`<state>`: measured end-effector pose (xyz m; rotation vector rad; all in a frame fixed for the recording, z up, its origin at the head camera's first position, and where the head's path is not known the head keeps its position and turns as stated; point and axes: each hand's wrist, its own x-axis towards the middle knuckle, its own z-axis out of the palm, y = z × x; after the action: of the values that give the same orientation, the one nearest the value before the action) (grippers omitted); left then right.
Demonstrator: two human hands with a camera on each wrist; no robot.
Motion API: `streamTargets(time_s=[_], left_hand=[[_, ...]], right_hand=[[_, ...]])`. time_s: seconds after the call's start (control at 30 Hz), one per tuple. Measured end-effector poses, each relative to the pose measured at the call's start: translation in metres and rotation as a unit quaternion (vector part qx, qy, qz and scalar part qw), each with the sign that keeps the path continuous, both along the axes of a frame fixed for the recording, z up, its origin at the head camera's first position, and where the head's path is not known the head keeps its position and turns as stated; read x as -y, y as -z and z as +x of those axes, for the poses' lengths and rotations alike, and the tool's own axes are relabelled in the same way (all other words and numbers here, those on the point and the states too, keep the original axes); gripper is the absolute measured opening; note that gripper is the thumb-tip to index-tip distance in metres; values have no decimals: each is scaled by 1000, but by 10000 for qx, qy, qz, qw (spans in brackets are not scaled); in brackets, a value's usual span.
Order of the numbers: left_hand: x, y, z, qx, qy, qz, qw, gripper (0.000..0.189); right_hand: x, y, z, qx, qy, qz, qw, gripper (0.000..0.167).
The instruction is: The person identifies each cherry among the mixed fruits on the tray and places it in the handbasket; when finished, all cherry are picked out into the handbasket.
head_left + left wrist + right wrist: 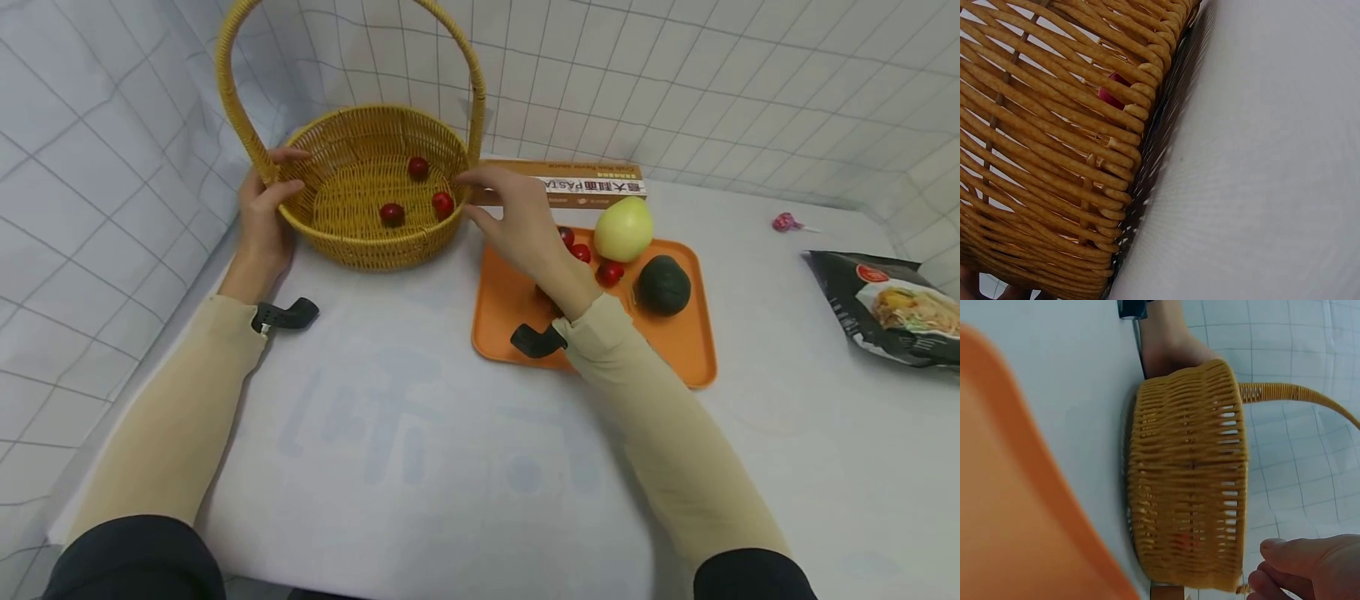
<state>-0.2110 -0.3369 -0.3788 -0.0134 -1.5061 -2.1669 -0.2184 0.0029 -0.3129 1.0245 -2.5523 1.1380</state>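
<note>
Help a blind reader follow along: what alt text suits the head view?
A person's left hand grips one side of a yellow wicker basket holding three red fruits; the right hand is at its other side. To its right, an orange tray bears more fruit, a pasta box behind; farther right lie a lollipop and food packet.

One wicker basket (375, 254) holding three small red fruits (392, 215) stands by the tabletop's (375, 483) far left corner; toward the far edge, one box (585, 183) and one orange tray (495, 308) carrying one pale green fruit (624, 229), one dark green fruit (663, 286) and at least three red ones (610, 273); rightward, one lollipop (785, 222), one black packet (892, 308).
</note>
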Motion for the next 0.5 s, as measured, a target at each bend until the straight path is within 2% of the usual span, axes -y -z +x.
streamTargets(time_s=[0.1, 0.27, 0.5], left_hand=[[0, -1, 0, -3, -2, -2, 10000, 34], [0, 0, 0, -15, 27, -2, 10000, 35], [0, 0, 1, -21, 69, -47, 10000, 35]], right_hand=[[-12, 4, 2, -14, 153, 67, 9999, 35], [-31, 8, 4, 257, 366, 193, 9988, 34], [-56, 15, 4, 422, 633, 291, 9967, 36]])
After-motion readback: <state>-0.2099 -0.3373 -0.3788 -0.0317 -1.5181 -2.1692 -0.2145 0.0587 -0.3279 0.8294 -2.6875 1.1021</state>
